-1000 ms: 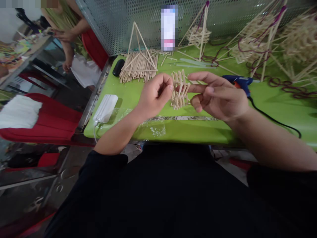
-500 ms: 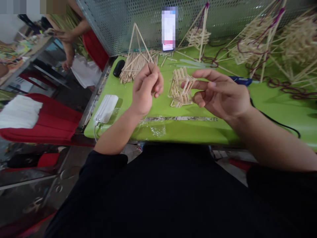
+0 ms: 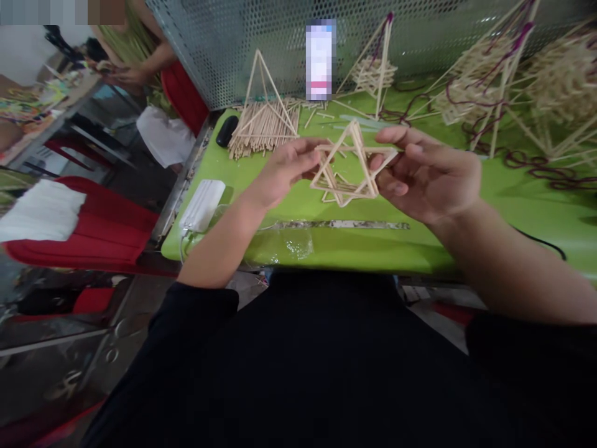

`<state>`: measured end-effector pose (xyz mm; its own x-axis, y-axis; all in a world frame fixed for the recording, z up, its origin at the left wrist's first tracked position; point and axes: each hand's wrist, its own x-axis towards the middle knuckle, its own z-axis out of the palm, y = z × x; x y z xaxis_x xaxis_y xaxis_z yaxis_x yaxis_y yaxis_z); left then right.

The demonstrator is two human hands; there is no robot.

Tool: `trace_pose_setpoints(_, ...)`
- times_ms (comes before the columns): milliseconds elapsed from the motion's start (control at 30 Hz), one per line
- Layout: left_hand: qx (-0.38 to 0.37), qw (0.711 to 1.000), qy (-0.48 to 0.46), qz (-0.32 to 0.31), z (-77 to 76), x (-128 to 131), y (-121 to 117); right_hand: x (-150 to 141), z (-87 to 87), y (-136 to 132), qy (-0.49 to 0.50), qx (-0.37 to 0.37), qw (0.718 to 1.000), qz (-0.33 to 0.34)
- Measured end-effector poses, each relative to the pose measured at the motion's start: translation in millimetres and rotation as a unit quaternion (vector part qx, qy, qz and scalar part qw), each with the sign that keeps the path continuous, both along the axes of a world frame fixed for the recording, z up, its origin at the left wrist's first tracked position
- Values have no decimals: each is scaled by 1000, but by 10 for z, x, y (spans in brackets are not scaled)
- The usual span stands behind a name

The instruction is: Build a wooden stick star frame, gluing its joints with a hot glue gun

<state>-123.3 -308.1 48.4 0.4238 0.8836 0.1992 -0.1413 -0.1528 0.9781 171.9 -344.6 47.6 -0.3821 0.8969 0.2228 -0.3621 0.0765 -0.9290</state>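
Between my hands is a star-shaped frame of stacked wooden sticks, its six-pointed outline turned toward me. My left hand pinches its left corner between thumb and fingers. On the right side, my right hand grips another corner, thumb above and fingers curled beneath. Beyond my left hand lies a pile of loose wooden sticks, with a triangular stick pyramid standing over it.
Bigger stick frames with purple string stand at the right. A phone leans on the perforated metal panel. A white power strip, a flat strip and clear plastic lie near. Another person sits at the far left.
The stick star has turned from side-on to face me. My left hand, closed and apart from it before, has moved right and taken hold of its left side.
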Motion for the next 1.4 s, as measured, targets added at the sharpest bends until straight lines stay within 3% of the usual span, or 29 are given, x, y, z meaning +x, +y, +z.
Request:
trace_pose_setpoints(67,20,1000,9,-14,7,15,-48,-7,21,-9,10,-8,1000,4)
trace_pose_setpoints(467,74,994,34,68,-6,-1,-95,-86,96,-12,57,-55,997,14)
trace_pose_setpoints(700,104,991,41,79,19,22,-108,-130,24,-47,61,-26,998,-4)
trace_pose_setpoints(867,89,989,-13,115,29,53,-129,-122,-16,-7,56,-4,998,-3)
trace_pose_setpoints(1067,109,985,-20,135,-39,45,-100,-91,36,-39,57,-15,998,24)
trace_pose_setpoints(1400,141,979,-32,144,-104,-21,26,90,187,-9,55,-51,987,139)
